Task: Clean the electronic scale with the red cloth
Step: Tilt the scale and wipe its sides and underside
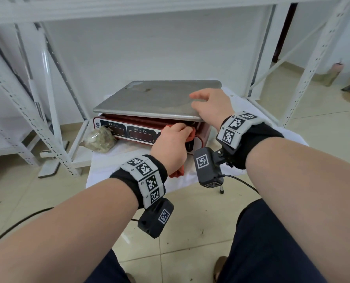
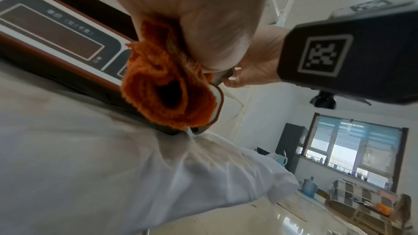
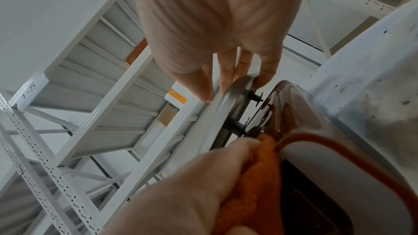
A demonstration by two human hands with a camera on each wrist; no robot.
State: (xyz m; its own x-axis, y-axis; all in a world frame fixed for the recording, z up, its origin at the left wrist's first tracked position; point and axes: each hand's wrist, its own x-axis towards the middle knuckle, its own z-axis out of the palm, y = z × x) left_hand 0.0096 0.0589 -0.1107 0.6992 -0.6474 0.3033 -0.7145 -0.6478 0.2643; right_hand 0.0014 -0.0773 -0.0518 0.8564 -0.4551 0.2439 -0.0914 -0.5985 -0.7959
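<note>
The electronic scale (image 1: 129, 129) has a red body, dark display panel (image 2: 56, 37) and a steel platter (image 1: 153, 99). It sits on a low stand draped in white cloth (image 1: 112, 162). My left hand (image 1: 170, 144) grips the bunched red cloth (image 2: 167, 92) and presses it against the right end of the front panel, just below the platter. My right hand (image 1: 213, 105) holds the platter's front right corner. In the right wrist view its fingers (image 3: 267, 71) pinch the platter edge (image 3: 235, 96), with the cloth (image 3: 253, 176) below.
A clear bag of dried greenish matter (image 1: 100, 139) lies against the scale's left front corner. White perforated shelving uprights (image 1: 47, 127) stand left, behind and right (image 1: 305, 82). A black cable (image 1: 243, 182) trails over the tiled floor (image 1: 190, 231) near my knees.
</note>
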